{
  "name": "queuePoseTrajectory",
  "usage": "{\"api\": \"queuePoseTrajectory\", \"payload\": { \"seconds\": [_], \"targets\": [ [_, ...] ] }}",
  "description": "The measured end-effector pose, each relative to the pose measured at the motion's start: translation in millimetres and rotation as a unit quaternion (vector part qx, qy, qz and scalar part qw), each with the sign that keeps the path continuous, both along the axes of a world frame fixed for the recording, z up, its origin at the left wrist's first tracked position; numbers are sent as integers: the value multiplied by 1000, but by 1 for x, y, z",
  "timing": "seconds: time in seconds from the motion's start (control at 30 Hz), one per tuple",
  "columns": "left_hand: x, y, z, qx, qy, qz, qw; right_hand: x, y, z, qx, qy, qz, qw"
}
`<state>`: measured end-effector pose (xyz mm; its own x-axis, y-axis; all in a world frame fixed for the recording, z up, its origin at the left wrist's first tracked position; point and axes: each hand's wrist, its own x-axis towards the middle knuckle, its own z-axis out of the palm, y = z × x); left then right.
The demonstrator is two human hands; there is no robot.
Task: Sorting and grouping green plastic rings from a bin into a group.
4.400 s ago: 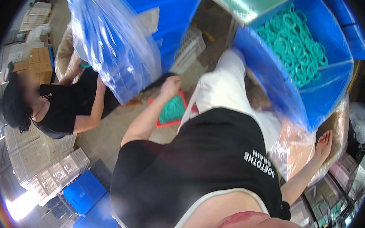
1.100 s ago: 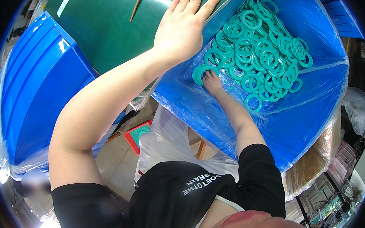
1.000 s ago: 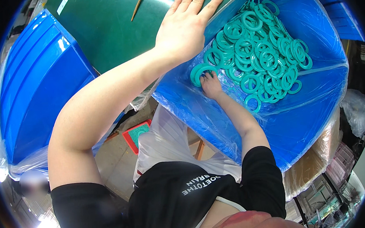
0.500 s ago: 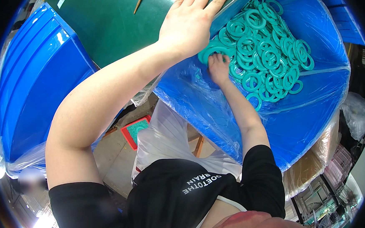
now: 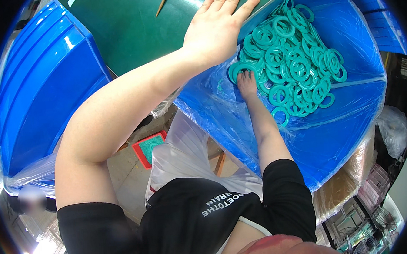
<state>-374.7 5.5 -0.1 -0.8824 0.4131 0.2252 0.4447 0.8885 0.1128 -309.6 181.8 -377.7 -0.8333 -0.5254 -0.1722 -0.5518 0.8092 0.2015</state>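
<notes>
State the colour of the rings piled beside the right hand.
The rings are teal green, best seen in the head view.

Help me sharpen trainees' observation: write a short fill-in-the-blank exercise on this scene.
1. The left hand is over the edge of a ____ table.
2. The right hand touches a teal ring inside a ____ bin.
3. The tray on the floor has a ____ rim.

Missing words: green; blue; red.
</notes>
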Motion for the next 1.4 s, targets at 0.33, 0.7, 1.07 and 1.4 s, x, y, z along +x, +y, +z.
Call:
{"api": "queuePoseTrajectory", "payload": {
  "seconds": [0.33, 0.7, 1.07, 1.4],
  "targets": [
    [4, -3, -3, 3, 11, 4, 1000, 8, 22, 15, 2, 20, -117, 993],
    [2, -3, -4, 15, 7, 3, 1000, 5, 42, 11, -30, 82, -133, 987],
    [5, 7, -15, -3, 61, 32, 998, -8, 49, 106, -118, -127, -246, 954],
    [0, -1, -29, 27, 110, 26, 993, 67, 130, 281, -698, -236, -470, 485]
  ]
}}
